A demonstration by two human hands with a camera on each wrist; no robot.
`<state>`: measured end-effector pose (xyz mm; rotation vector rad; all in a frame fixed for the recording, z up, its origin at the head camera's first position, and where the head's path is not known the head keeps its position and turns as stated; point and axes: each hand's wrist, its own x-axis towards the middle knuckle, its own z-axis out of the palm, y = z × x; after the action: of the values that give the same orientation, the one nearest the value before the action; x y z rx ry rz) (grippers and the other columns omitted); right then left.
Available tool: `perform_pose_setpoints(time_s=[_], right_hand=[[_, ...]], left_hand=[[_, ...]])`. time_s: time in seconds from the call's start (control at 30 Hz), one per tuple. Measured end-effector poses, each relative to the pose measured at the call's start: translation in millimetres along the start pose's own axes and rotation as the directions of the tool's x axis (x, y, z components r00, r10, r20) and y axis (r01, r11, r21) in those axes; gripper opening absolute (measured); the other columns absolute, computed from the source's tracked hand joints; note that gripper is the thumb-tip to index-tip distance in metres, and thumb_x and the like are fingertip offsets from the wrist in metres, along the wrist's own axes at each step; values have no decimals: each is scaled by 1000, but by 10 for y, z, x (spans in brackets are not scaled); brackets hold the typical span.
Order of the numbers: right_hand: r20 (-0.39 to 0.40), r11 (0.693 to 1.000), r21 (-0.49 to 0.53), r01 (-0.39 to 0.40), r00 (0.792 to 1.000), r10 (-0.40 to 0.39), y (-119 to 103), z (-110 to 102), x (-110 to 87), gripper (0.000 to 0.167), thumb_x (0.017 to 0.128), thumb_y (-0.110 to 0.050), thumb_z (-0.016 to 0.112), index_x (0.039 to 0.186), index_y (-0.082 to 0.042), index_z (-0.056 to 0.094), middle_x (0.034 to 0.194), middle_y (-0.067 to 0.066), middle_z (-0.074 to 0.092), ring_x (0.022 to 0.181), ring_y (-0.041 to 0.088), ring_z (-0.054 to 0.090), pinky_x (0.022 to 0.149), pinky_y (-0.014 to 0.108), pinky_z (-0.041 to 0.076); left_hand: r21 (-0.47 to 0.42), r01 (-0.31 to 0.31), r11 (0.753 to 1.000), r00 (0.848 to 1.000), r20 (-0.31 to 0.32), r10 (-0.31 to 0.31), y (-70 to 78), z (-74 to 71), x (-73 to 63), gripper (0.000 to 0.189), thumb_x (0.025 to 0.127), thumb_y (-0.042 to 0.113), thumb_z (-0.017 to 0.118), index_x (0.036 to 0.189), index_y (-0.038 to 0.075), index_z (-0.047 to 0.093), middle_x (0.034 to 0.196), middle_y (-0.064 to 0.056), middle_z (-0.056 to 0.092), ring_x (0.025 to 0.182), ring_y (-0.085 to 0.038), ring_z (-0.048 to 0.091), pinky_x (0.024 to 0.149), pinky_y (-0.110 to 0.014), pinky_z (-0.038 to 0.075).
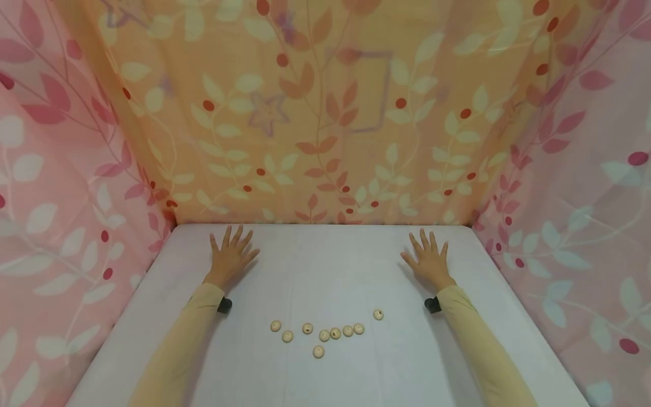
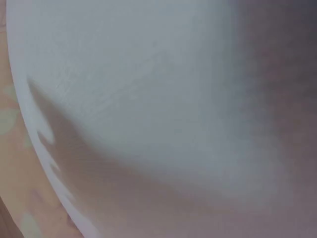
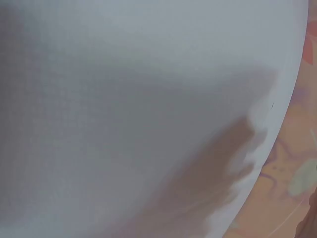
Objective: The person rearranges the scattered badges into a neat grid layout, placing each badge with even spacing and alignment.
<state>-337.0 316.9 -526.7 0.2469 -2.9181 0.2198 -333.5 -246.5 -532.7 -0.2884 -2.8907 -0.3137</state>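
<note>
My left hand, fingers spread wide, is over the far left part of the white table. Opposite it, my right hand has its fingers fanned out at the far right. Neither hand holds anything. Between the forearms lie several small round beige discs with marks on their faces. A short row of them, with one disc in it, runs across the middle. One disc sits nearer the front, another disc farther right, and a disc at the left end. The wrist views show no discs.
The white table ends at an orange leaf-patterned curtain behind. Pink patterned curtains hang along the left and right sides. A dark device is at each wrist, on the left and on the right.
</note>
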Motion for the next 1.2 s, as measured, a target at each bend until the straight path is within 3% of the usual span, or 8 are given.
perform_pose_setpoints(time_s=[0.27,0.53,0.9,1.2], right_hand=[[-17,999,26,28,999,-27,-27,42,-69,71,91,-54,45,145,-11,28,152,21,16,139,43,3,102,68,-1],[-69,994,92,57,996,-51,-48,24,-148,68,91,-49,48,140,-3,37,147,27,23,137,46,11,103,66,5],[-76,986,155,64,996,-52,-38,71,-264,67,93,-49,45,139,-1,38,142,29,32,134,47,20,104,64,12],[-102,970,226,90,992,-69,-160,27,-363,55,92,-41,52,129,-1,50,136,27,42,130,46,28,101,63,19]], left_hand=[[-3,-11,1000,1000,12,11,-44,44,-76,69,90,54,46,146,20,27,156,-6,8,142,-33,-2,100,-66,-14],[-56,-32,998,999,-9,31,13,34,-224,65,89,49,51,143,16,35,151,-12,25,140,-35,10,101,-67,-8],[-105,-71,992,997,-3,71,130,50,-369,60,89,52,49,137,17,44,147,-12,34,138,-35,19,103,-66,-4],[-160,-100,982,995,-27,97,237,4,-471,51,90,46,52,130,14,53,140,-15,44,133,-37,30,101,-68,7]])
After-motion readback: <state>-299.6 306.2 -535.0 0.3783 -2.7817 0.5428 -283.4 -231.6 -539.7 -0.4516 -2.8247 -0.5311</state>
